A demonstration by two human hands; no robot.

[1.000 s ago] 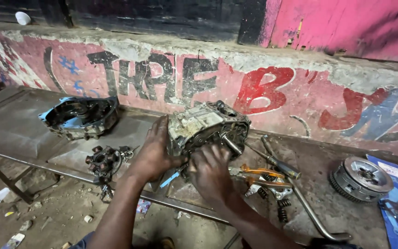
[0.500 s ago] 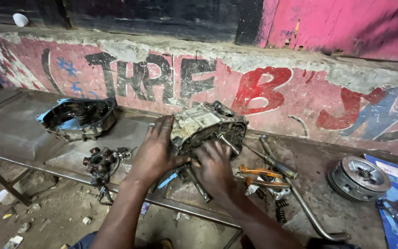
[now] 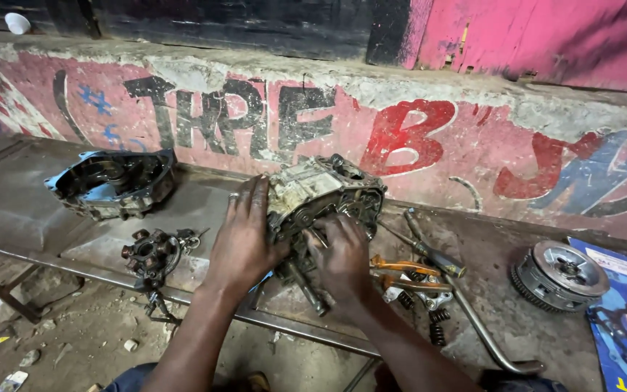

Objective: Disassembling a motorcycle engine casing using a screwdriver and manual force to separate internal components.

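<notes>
while gripped: engine case (image 3: 324, 192), both hands (image 3: 292, 243)

Engine crankcase half (image 3: 324, 192): grimy grey cast metal, oil-stained, open bores facing up-right, sitting tilted on the metal workbench (image 3: 9, 210) just in front of the painted wall. A steel shaft (image 3: 306, 288) is projecting from its underside toward the bench's near edge.

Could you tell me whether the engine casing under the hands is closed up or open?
Open: the engine casing shows bare internals, and a separate cover lies apart to its left.
</notes>
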